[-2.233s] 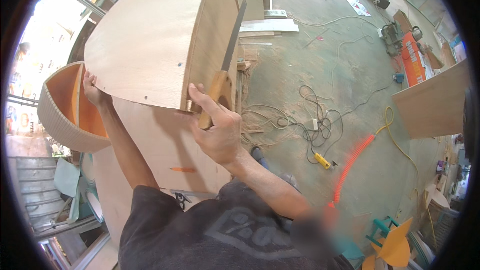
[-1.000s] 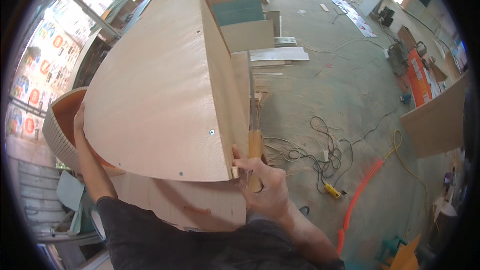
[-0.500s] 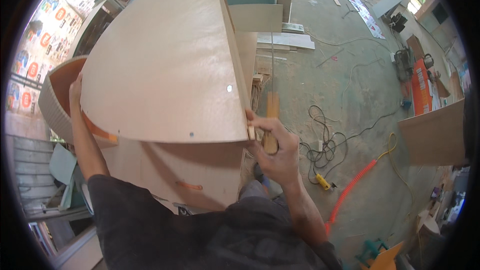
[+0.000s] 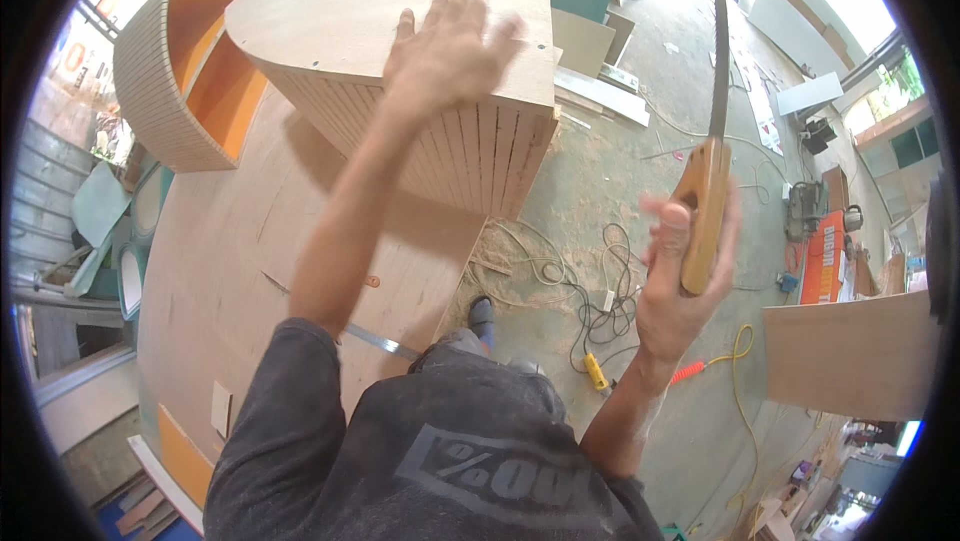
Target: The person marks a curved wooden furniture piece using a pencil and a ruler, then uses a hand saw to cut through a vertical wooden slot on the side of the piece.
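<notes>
At far left we see a curved slatted cabinet (image 4: 150,81) with an orange interior, standing on a plywood worktop (image 4: 225,251). Our left hand (image 4: 450,56), open with fingers spread and holding nothing, is over the pale top of a second slatted cabinet (image 4: 490,151) at the worktop's right edge; motion blur means we cannot tell whether the palm touches. Beyond, a tangled black cable (image 4: 620,286) lies on the floor. Our right hand (image 4: 685,266) wraps the wooden handle of a handsaw (image 4: 708,191), raised clear of that cabinet, blade pointing away from us.
</notes>
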`<state>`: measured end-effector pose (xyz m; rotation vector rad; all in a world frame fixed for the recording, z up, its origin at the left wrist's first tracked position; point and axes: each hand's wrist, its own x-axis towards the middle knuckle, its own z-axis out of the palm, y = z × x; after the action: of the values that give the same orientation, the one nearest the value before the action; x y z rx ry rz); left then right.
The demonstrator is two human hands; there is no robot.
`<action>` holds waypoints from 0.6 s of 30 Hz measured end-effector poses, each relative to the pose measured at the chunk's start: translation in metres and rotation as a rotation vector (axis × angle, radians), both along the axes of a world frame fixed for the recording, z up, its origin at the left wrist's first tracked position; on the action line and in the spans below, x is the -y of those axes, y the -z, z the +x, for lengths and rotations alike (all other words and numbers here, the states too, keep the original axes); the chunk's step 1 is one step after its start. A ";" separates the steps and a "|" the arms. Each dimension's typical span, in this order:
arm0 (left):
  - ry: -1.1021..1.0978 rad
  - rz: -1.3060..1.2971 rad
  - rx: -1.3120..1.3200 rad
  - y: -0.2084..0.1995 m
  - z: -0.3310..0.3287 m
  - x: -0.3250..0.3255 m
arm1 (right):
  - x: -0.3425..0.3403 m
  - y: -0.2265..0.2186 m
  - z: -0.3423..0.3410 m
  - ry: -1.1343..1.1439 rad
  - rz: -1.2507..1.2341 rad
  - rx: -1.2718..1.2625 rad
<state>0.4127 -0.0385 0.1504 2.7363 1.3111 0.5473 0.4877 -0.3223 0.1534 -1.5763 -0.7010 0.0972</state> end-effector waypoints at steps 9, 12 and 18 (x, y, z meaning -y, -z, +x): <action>-0.137 -0.108 -0.041 -0.012 -0.006 0.011 | 0.035 0.022 -0.095 -0.059 0.081 0.132; -0.124 -0.125 -0.064 -0.010 -0.002 0.005 | 0.039 0.021 -0.112 -0.099 0.038 0.011; -0.196 -0.127 -0.100 -0.019 0.019 0.020 | 0.042 0.033 -0.130 -0.102 0.071 0.021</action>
<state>0.4317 -0.0583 0.1689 2.5799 1.5902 0.3291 0.3581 -0.3638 0.1201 -1.4758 -0.7929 0.1300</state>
